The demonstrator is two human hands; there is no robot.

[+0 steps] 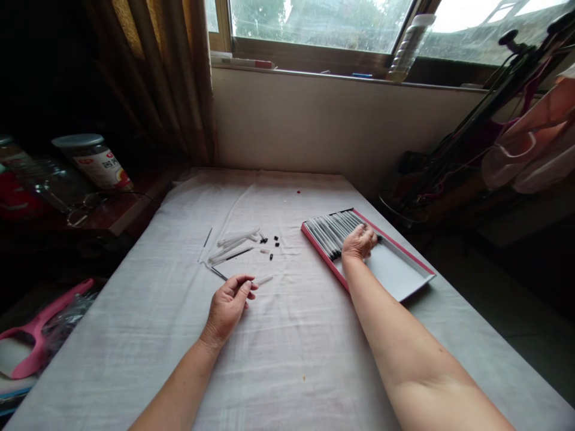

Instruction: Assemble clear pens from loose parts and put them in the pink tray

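Left hand (229, 304) on clear tube (263, 280) — right hand (358, 242) on tray pens (330, 232)

we see table (287, 359): matt white creased cloth | tray (404, 278): smooth grey, red-rimmed | pen barrels (233, 245): clear glossy plastic

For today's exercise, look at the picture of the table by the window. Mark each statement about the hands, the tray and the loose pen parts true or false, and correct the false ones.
1. The right hand rests on the row of pens in the red-edged tray. True.
2. The left hand lies inside the tray. False: it rests on the white cloth, apart from the tray.
3. The left hand pinches a clear tube. True.
4. The small black caps lie in the tray. False: they lie on the cloth between the clear barrels and the tray.
5. The tray is full of pens. False: its near part is bare.
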